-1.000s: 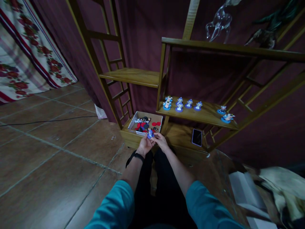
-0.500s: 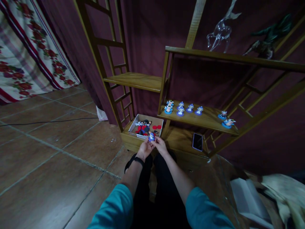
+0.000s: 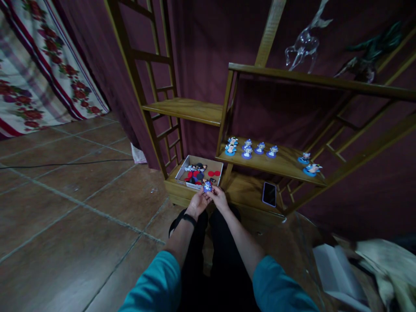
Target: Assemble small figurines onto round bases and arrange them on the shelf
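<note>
A small purple-and-white figurine (image 3: 207, 186) is held between both hands, just in front of the cardboard box. My left hand (image 3: 199, 203) closes on its base from the left. My right hand (image 3: 219, 198) pinches it from the right. Beyond them, the open box (image 3: 218, 167) holds red and dark discs and several small figurines in a jumble. Similar purple figurines (image 3: 260, 148) stand on the wooden shelf, up and to the right. Blue-based figurines (image 3: 230, 149) stand at that shelf's left end, with two more (image 3: 312, 169) at its right end.
A phone (image 3: 269, 193) lies on the lower shelf board at right. The wooden rack (image 3: 185, 110) rises ahead, with a clear glass animal ornament (image 3: 303, 47) and a dark green statue (image 3: 367, 52) on top. A white box (image 3: 338, 271) and pale cloth (image 3: 386, 264) lie at right.
The view has shifted slightly. Both hands keep the figurine at nearly the same spot, and it looks slightly turned.
</note>
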`<act>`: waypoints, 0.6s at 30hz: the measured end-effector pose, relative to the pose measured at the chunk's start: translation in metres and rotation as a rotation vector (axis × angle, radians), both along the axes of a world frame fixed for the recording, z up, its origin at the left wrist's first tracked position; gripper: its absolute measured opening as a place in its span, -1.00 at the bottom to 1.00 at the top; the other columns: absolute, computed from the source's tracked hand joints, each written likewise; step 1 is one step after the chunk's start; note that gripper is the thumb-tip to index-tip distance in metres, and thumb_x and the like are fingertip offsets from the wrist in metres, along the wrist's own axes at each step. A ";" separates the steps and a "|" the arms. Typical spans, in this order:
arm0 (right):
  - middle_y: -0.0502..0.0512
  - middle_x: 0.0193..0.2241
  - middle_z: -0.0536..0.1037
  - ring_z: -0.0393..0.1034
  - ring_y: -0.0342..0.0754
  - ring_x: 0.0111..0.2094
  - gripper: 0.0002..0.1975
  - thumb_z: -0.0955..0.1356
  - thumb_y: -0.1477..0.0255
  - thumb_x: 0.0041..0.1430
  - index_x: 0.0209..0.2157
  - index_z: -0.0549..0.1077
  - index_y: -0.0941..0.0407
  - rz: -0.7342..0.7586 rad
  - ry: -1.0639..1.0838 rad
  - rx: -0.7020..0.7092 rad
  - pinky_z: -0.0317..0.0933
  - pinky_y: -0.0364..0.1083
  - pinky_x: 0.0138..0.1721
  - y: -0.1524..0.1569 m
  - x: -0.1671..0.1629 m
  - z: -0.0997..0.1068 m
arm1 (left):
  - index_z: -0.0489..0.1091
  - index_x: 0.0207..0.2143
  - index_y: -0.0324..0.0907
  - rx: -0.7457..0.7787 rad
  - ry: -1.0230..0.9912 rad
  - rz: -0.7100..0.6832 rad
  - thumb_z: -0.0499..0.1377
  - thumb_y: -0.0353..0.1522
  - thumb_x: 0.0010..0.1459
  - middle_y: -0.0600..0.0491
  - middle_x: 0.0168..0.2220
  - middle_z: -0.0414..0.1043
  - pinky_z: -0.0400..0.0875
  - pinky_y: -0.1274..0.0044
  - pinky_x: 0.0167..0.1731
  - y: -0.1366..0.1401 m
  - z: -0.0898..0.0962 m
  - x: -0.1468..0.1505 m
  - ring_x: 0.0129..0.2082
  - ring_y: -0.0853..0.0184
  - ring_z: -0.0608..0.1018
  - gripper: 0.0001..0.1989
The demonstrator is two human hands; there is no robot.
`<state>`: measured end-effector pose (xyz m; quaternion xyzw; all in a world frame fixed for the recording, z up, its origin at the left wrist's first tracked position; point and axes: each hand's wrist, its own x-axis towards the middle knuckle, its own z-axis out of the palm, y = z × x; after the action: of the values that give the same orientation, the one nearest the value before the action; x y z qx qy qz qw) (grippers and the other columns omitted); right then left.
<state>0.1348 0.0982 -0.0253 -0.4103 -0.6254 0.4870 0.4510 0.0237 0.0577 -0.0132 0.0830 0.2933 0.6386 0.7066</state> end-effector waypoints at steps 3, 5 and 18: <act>0.03 -0.27 0.43 0.33 -0.05 -0.25 -0.61 0.39 0.32 -0.13 -0.16 0.47 0.05 -0.009 -0.017 0.006 0.21 -0.07 -0.11 -0.002 -0.001 0.003 | 0.41 -0.28 -0.30 0.011 -0.006 0.012 0.07 -0.33 0.17 -0.08 -0.38 0.50 0.39 0.51 -0.27 0.000 -0.002 0.000 -0.36 0.34 0.53 -0.78; 0.03 -0.25 0.44 0.34 -0.05 -0.24 -0.59 0.39 0.33 -0.14 -0.15 0.45 0.04 -0.014 0.003 -0.001 0.21 -0.07 -0.11 -0.005 -0.002 0.005 | 0.41 -0.25 -0.29 0.024 0.001 0.026 0.08 -0.34 0.16 -0.07 -0.37 0.50 0.40 0.50 -0.26 0.000 -0.002 0.001 -0.36 0.34 0.54 -0.79; 0.05 -0.31 0.47 0.34 0.02 -0.24 -0.56 0.41 0.35 -0.16 -0.14 0.40 0.04 0.038 0.093 -0.085 0.27 -0.02 -0.18 -0.014 -0.003 0.019 | 0.32 -0.01 -0.23 0.141 0.007 0.038 0.11 -0.50 0.10 -0.05 -0.28 0.52 0.42 0.55 -0.28 0.000 0.001 0.004 -0.35 0.36 0.56 -0.65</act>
<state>0.1322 0.0843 -0.0067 -0.3940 -0.5900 0.5404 0.4523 0.0273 0.0575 -0.0118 0.1294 0.2515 0.6706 0.6858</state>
